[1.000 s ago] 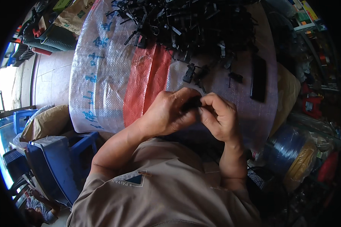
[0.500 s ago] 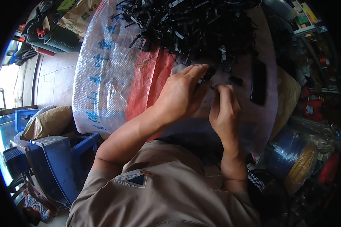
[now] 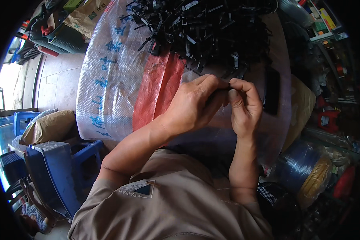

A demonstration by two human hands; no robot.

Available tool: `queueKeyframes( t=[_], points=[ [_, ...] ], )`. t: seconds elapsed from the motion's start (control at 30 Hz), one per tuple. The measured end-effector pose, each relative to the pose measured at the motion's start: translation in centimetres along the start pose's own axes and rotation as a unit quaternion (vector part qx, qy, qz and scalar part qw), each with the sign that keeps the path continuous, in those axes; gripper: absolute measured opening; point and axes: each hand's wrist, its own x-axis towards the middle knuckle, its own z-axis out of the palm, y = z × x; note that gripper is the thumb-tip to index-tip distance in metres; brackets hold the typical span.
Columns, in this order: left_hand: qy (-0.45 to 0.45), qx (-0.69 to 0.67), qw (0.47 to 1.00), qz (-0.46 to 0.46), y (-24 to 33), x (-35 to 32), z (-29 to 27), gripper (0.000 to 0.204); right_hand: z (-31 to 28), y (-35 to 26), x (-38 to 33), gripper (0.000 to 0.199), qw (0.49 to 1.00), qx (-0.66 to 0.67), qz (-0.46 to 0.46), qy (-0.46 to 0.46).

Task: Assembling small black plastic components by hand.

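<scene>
One black part (image 3: 216,94) was grasped by the left hand (image 3: 193,100), which was curled around it, and by the right hand (image 3: 248,107), which pinched its end, above the woven sack (image 3: 158,88), near a black heap (image 3: 208,36).

A grey-brown shirt (image 3: 176,212) sits behind the left hand (image 3: 196,100) and right hand (image 3: 247,106), its short sleeves (image 3: 93,196) stopping well back from each; below and left of the left hand, a chest print (image 3: 137,188) shows a dark blue triangle (image 3: 145,190), pale outline and lettering
</scene>
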Motion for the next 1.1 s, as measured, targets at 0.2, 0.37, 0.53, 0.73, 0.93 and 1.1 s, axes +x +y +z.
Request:
queueKeyframes(
  t=[0.2, 0.37, 0.53, 0.73, 0.93, 1.1],
  points=[
    [0.084, -0.003, 0.996, 0.021, -0.3, -0.6, 0.5, 0.012, 0.9, -0.5, 0.0, 0.012, 0.997, 0.068, 0.004, -0.027],
    [0.089, -0.001, 0.996, 0.009, -0.4, -1.2, 0.3, 0.013, 1.4, -0.2, 0.3, 0.013, 0.994, 0.101, 0.017, -0.024],
    [0.016, 0.176, 0.98, 0.096, -0.9, -0.6, -0.9, 0.014, 0.8, -0.2, 0.6, 0.013, 0.996, 0.076, 0.005, -0.056],
    [0.049, -0.243, 0.945, -0.212, -0.1, -1.0, -2.0, 0.029, 3.2, -2.2, 0.1, 0.025, 0.999, 0.029, -0.006, -0.014],
    [0.021, -0.461, 0.827, -0.322, -0.9, -2.4, -2.6, 0.03, 1.2, -1.1, -1.5, 0.015, 0.989, -0.105, -0.014, -0.099],
    [-0.05, -0.368, 0.89, -0.266, -0.4, -3.2, -2.9, 0.035, 2.5, -2.7, -1.2, 0.008, 0.99, 0.03, 0.133, -0.029]
  ],
)
